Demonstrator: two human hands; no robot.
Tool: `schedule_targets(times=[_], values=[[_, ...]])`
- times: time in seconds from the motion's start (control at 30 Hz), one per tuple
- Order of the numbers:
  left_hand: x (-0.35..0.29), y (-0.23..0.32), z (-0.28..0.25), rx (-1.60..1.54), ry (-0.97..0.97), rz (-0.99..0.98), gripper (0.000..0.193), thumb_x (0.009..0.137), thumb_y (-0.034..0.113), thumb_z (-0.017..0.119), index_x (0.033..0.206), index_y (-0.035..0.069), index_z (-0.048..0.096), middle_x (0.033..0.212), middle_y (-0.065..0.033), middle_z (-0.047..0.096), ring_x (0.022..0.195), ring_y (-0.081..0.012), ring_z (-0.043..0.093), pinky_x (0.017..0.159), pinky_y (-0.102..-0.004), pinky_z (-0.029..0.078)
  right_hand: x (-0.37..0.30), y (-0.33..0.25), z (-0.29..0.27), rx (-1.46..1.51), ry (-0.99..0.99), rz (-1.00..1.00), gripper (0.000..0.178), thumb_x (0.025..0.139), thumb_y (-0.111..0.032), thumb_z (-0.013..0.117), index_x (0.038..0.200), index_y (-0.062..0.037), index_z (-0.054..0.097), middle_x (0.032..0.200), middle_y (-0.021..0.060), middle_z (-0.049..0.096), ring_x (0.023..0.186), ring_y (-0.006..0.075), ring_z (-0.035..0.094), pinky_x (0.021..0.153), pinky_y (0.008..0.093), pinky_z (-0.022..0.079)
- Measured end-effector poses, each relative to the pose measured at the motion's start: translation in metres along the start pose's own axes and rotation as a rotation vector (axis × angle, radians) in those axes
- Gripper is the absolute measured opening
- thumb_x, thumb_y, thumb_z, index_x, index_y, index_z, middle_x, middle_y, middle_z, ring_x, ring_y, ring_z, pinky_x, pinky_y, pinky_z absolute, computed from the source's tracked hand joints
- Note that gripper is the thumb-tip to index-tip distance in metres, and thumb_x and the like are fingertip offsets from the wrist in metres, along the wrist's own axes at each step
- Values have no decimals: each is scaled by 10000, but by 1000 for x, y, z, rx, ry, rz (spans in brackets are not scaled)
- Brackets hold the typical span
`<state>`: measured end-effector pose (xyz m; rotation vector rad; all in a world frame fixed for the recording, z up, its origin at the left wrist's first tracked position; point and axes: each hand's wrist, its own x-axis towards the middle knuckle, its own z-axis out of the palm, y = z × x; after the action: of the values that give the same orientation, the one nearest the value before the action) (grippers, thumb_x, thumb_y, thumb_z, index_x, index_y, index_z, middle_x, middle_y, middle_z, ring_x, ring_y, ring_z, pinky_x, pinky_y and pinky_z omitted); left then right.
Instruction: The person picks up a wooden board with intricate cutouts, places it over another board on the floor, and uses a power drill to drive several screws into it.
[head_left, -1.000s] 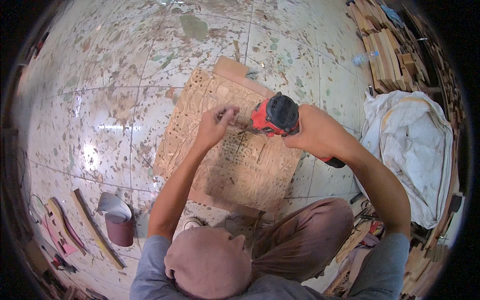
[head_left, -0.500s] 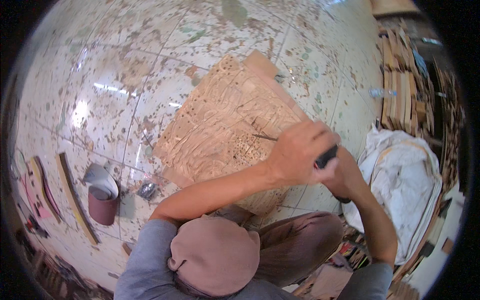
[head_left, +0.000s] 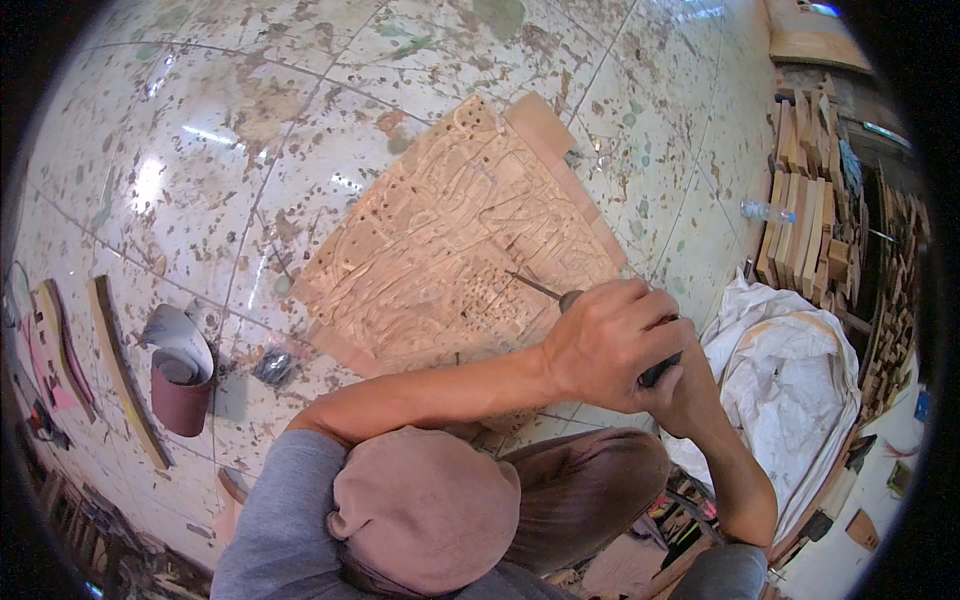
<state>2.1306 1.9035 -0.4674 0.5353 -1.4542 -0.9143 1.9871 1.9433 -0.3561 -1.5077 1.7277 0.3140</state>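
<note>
A carved wooden panel (head_left: 400,265), covered in curling relief and small holes, lies at an angle on the floor. My left hand (head_left: 612,338) is wrapped around a screwdriver-like tool (head_left: 540,288) with a thin metal shaft and a black handle. Its shaft slants left over the panel, and the tip meets or hovers over the dotted patch; which one I cannot tell. My right hand (head_left: 678,392) closes around the rear of the same handle, partly hidden behind the left. Both hands are beyond the panel's right side.
Stained white floor tiles (head_left: 210,190) surround the panel. To the left are a roll of sandpaper (head_left: 182,405), a small dark plastic bag (head_left: 272,366) and a curved wood strip (head_left: 125,375). On the right lie a white sack (head_left: 775,370), stacked boards (head_left: 800,235) and a plastic bottle (head_left: 765,212).
The whole view has shifted slightly. Both hands sit a little lower and farther right, still gripping the tool, and more of its shaft and front handle shows. The panel appears unmoved on the floor.
</note>
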Motion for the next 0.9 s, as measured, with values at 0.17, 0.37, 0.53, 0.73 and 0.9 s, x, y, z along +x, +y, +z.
schedule_targets(times=[0.17, 0.37, 0.53, 0.73, 0.9], values=[[0, -6, -1, -16, 6, -2, 413, 615, 184, 756, 995, 66, 644, 886, -104, 603, 689, -289, 572, 583, -388, 488, 5, 5, -1, -33, -22, -27, 566, 812, -223, 700, 1261, 36, 471, 1164, 230, 587, 1085, 377, 611, 911, 439, 491], [2, -14, 0, -19, 37, -9, 448, 617, 217, 768, 1024, 68, 656, 897, -100, 594, 684, -280, 569, 564, -392, 480, 18, 4, -3, -13, 7, -89, 444, 737, -168, 737, 1114, 8, 582, 1043, 189, 654, 955, 336, 671, 795, 409, 527], [2, -20, -3, -8, 26, -17, 467, 625, 244, 777, 1045, 72, 668, 906, -91, 600, 682, -262, 572, 547, -373, 476, 28, 1, -3, 26, 71, -152, 350, 678, -174, 768, 971, -30, 641, 879, 145, 694, 812, 339, 695, 680, 403, 537], [1, -25, -2, -9, 32, 6, 462, 650, 265, 784, 1054, 69, 675, 920, -85, 620, 674, -241, 573, 518, -360, 465, 31, 0, -1, 5, 99, -106, 325, 641, -230, 777, 890, -65, 647, 793, 168, 695, 767, 414, 688, 638, 460, 540], [-1, -28, -2, 2, 56, 16, 446, 686, 289, 779, 1062, 71, 675, 930, -80, 628, 672, -240, 572, 521, -358, 466, 32, 0, -6, -51, 44, -124, 280, 637, -221, 776, 810, -50, 637, 742, 167, 683, 737, 417, 687, 618, 464, 536]])
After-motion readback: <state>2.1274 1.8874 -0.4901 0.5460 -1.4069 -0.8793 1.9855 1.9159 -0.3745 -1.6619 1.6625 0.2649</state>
